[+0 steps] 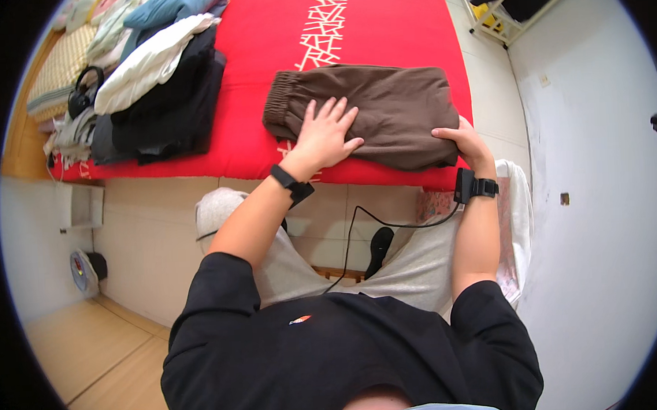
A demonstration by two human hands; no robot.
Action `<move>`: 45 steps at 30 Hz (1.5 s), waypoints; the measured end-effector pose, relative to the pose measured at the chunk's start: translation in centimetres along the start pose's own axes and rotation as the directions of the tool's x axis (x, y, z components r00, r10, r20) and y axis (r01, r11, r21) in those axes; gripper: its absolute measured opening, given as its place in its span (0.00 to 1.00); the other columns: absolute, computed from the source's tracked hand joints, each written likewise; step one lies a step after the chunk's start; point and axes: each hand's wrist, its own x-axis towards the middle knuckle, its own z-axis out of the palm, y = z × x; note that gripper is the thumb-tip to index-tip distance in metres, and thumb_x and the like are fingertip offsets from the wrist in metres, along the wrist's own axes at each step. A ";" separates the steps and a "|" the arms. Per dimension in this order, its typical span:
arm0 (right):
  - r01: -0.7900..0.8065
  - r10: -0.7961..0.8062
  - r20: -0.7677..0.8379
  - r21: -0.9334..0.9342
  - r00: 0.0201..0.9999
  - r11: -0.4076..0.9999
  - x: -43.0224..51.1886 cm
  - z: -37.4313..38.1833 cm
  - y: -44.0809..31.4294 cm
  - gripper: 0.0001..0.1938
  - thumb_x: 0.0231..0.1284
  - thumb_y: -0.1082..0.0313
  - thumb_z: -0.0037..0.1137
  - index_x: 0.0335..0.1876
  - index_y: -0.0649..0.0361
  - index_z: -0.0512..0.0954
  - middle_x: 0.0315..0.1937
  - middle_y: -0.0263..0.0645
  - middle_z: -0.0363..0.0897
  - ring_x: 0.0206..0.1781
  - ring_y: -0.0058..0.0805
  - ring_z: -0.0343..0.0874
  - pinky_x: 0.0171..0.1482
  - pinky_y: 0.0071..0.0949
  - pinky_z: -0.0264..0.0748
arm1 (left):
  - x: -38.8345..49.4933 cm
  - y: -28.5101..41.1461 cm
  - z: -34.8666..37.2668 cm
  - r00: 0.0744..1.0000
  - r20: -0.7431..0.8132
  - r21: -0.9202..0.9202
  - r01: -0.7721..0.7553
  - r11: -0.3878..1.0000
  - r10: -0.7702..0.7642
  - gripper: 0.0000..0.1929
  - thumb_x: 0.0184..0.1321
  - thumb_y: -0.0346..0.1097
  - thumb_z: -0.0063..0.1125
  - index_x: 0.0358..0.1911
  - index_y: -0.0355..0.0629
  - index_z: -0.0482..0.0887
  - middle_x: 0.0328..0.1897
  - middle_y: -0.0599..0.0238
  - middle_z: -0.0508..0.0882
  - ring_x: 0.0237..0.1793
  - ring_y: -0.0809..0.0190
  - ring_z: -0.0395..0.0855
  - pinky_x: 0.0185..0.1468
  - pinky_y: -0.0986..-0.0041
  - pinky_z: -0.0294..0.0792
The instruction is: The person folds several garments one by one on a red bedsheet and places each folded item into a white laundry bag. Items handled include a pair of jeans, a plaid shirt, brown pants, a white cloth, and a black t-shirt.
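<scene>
Folded brown trousers with a gathered elastic waistband (pixel 395 103) lie on a red bedspread (pixel 247 109) with a white line pattern. My left hand (pixel 328 133) rests flat on them near the waistband, fingers spread. At the opposite, right end, my right hand (pixel 466 138) grips the folded edge, its thumb on top and the other fingers partly hidden behind the cloth. A black strap is on each wrist, and the right one carries a small black box with a cable.
Black folded clothes (pixel 176 107), a white garment (pixel 146 64) and black headphones (pixel 84 92) lie at the left of the bed. A wall (pixel 584 139) stands at the right, with a white rack (pixel 510 26) beyond. The cable (pixel 356 220) hangs over my lap.
</scene>
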 end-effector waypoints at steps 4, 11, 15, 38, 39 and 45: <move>0.118 -0.117 -0.018 0.111 0.993 0.987 -0.7 3.3 -2.0 0.35 0.62 0.71 0.71 0.75 0.68 0.71 0.65 0.44 0.82 0.64 0.34 0.82 0.69 0.34 0.78 | -0.6 0.2 1.5 0.992 0.121 0.019 0.036 0.999 -0.038 0.46 0.73 0.69 0.53 0.87 0.50 0.62 0.93 0.51 0.57 0.91 0.46 0.50 0.90 0.41 0.37; 0.365 -0.395 0.102 0.228 0.913 0.903 1.9 12.0 -6.2 0.37 0.60 0.72 0.67 0.77 0.71 0.69 0.67 0.46 0.80 0.68 0.36 0.81 0.71 0.33 0.76 | 0.6 -5.1 -4.7 0.987 0.144 -0.728 0.158 0.668 -0.076 0.35 0.72 0.55 0.66 0.74 0.39 0.79 0.77 0.46 0.80 0.78 0.48 0.76 0.78 0.47 0.68; 0.570 -0.570 0.095 0.032 0.816 0.821 5.7 20.9 -6.0 0.46 0.58 0.66 0.74 0.81 0.74 0.63 0.68 0.51 0.81 0.72 0.37 0.80 0.75 0.34 0.73 | -0.1 -9.5 -8.2 0.879 0.346 -0.936 0.298 -0.188 -0.329 0.24 0.77 0.55 0.61 0.62 0.43 0.89 0.52 0.62 0.91 0.52 0.63 0.88 0.58 0.74 0.77; 0.277 -0.379 -0.238 -0.373 0.894 0.886 6.9 18.6 -0.9 0.29 0.57 0.54 0.81 0.57 0.66 0.82 0.44 0.44 0.90 0.45 0.26 0.89 0.47 0.28 0.85 | -0.2 -14.4 -4.6 0.746 0.529 -0.796 0.602 0.070 -0.405 0.37 0.65 0.48 0.78 0.69 0.28 0.80 0.63 0.49 0.90 0.60 0.57 0.90 0.66 0.65 0.79; 0.208 -0.361 -0.365 -0.395 0.858 0.895 7.4 17.8 -0.7 0.35 0.57 0.51 0.83 0.63 0.67 0.80 0.50 0.46 0.89 0.50 0.28 0.89 0.51 0.28 0.85 | -0.5 -14.1 -5.3 0.699 0.591 -0.760 0.650 0.014 -0.403 0.37 0.64 0.47 0.79 0.69 0.28 0.80 0.64 0.49 0.89 0.60 0.57 0.90 0.66 0.66 0.79; -0.178 0.110 0.171 0.461 0.979 0.869 7.9 16.7 -0.5 0.31 0.71 0.56 0.73 0.70 0.70 0.77 0.62 0.48 0.87 0.61 0.35 0.88 0.65 0.35 0.85 | -0.6 -11.1 -7.0 0.666 0.688 -0.725 0.644 -0.243 -0.288 0.35 0.62 0.43 0.79 0.67 0.28 0.79 0.61 0.50 0.89 0.57 0.56 0.89 0.65 0.65 0.79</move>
